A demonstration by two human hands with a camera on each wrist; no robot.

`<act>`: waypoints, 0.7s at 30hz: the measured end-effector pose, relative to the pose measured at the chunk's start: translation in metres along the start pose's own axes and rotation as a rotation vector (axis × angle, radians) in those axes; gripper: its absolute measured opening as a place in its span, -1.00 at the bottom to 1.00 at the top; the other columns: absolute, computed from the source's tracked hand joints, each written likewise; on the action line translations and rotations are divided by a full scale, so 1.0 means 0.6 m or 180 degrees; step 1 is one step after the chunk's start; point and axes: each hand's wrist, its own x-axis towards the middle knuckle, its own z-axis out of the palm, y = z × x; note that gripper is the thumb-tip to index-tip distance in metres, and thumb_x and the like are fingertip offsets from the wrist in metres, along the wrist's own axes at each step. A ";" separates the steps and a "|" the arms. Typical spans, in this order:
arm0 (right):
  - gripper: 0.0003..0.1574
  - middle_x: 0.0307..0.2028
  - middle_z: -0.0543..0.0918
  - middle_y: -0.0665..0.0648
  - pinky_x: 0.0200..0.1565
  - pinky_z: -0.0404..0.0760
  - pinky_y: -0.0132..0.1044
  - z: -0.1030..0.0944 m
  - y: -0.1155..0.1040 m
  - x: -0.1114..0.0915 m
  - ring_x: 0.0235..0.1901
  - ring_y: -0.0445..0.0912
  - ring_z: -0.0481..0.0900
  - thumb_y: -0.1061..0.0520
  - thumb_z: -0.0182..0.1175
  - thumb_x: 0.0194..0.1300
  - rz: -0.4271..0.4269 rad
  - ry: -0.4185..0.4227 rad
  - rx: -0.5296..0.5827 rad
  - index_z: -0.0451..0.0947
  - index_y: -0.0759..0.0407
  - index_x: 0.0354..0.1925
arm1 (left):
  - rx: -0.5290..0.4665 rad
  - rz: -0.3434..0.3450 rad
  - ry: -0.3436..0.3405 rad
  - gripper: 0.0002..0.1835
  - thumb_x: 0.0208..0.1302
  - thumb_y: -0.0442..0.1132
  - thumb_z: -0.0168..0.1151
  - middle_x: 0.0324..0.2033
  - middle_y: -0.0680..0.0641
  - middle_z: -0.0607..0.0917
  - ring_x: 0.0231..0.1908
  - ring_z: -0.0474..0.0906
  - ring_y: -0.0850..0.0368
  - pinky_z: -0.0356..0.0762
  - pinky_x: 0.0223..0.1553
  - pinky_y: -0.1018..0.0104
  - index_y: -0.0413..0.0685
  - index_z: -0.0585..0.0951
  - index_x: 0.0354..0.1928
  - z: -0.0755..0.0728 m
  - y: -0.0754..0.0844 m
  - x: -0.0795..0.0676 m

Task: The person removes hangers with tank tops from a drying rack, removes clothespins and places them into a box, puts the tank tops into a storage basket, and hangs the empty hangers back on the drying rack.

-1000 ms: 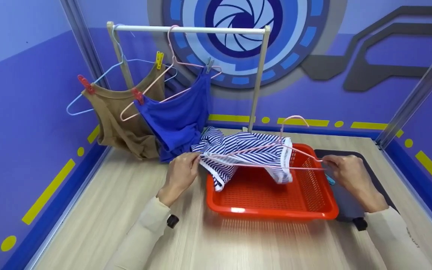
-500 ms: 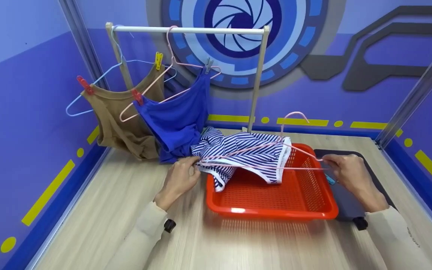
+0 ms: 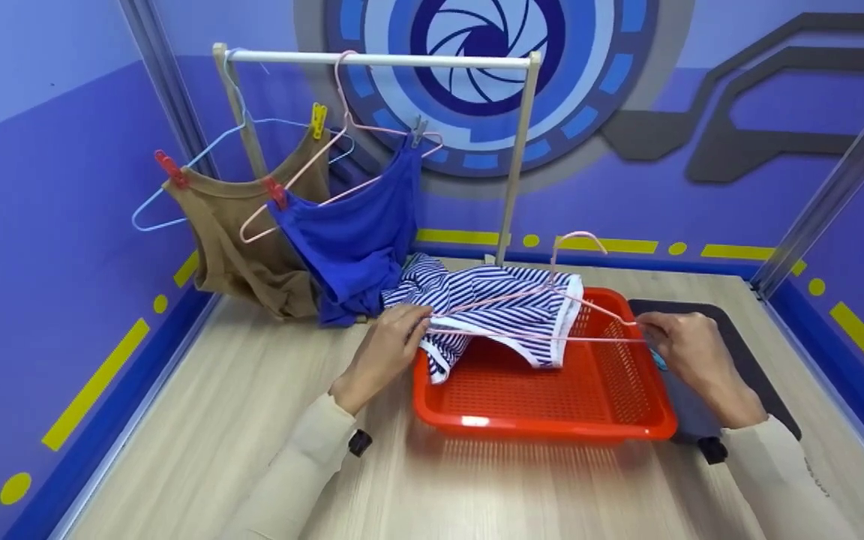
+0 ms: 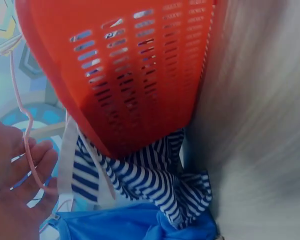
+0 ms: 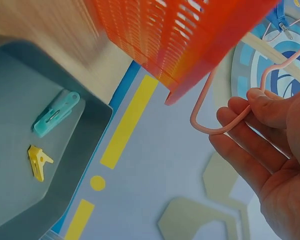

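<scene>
A pink clothes hanger point(image 3: 601, 340) spans both hands above a red plastic basket point(image 3: 544, 427), its hook pointing up. My left hand point(image 3: 387, 349) holds its left end; in the left wrist view the fingers curl loosely about the hanger wire point(image 4: 29, 145). At the other end, my right hand point(image 3: 691, 356) pinches the corner between thumb and fingers, as the right wrist view shows. A navy-and-white striped garment point(image 3: 492, 289) with white trim lies over the basket's back left part, behind and under the hanger. Whether the hanger touches the cloth I cannot tell.
A drying rack point(image 3: 432, 60) at back left carries a brown top point(image 3: 252, 240) and a blue garment point(image 3: 357, 232), clipped to hangers. Right of the basket sits a dark grey bin point(image 3: 747, 375) with a teal clothespin point(image 5: 56, 113) and a yellow clothespin point(image 5: 39, 162).
My left hand has moved right, nearer the striped garment's edge. The hanger and my right hand have shifted slightly left. The garment's front right edge hangs differently than one second ago.
</scene>
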 end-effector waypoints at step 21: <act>-0.71 -0.28 0.74 0.35 -0.26 0.68 0.13 0.009 0.009 -0.003 -0.36 0.18 0.72 0.28 0.35 0.20 0.0257 0.0298 0.0128 0.64 0.34 -0.08 | -0.0252 0.0100 0.0387 -0.86 0.40 -0.35 0.14 -0.31 -0.10 0.73 -0.24 0.66 0.02 0.62 -0.11 0.20 -0.20 0.68 -0.20 0.011 0.009 0.009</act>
